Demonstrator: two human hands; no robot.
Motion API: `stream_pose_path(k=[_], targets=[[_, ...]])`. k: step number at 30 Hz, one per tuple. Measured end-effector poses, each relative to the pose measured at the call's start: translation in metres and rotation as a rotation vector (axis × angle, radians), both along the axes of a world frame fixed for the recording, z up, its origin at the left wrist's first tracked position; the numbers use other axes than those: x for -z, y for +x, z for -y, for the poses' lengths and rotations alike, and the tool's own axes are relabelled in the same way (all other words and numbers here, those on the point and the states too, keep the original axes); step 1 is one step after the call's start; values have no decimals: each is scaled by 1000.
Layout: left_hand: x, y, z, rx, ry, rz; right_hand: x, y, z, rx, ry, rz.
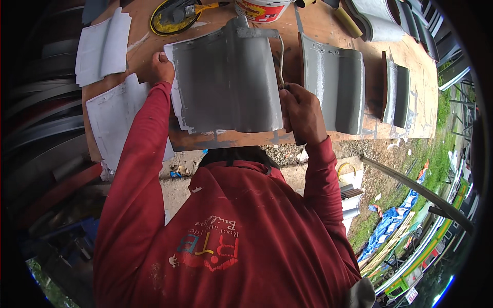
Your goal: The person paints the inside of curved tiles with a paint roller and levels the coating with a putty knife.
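Observation:
A curved roof tile [205,82], mostly coated in grey paint with a white strip along its left edge, lies before me on the wooden table. My left hand [164,69] is closed on the tile's upper left edge. In my right hand [303,113], beside the tile's right edge, is the handle of a paint roller [259,33]. Its grey roller head rests across the tile's far edge, at the raised ridge. Immediately right of that hand stands another grey-painted tile [328,84].
Unpainted white tiles [103,49] lie at the left of the table [411,51]. A paint-smeared lid [174,23] with a brush [203,7] and a paint bucket [262,10] sit at the far side. A narrow painted tile [395,92] lies right. Stacked tiles fill the far right.

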State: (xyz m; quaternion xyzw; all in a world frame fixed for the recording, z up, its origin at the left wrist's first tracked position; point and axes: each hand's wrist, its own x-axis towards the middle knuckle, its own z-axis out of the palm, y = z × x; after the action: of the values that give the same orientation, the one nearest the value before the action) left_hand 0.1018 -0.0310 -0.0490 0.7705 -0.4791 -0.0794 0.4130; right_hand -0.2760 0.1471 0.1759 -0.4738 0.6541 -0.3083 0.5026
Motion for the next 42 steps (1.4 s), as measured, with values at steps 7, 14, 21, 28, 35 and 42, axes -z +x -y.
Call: stream_pose_path(k=[7, 14, 21, 28, 35, 42], targets=[[-14, -4, 1, 85, -46, -126, 46, -88, -149, -168, -46, -148], [14, 22, 8, 58, 9, -20, 22, -182, -183, -338, -38, -329], [17, 10, 11, 83, -93, -76, -2, -172, -81, -789, -307, -613], [19, 24, 7, 42, -105, -41, -6, -113, -23, -931, -493, -643], [21, 15, 13, 76, -128, -80, -14, -205, -52, -843, -405, -678], [27, 27, 13, 55, -89, -6, -15, -186, -62, -757, -374, -613]])
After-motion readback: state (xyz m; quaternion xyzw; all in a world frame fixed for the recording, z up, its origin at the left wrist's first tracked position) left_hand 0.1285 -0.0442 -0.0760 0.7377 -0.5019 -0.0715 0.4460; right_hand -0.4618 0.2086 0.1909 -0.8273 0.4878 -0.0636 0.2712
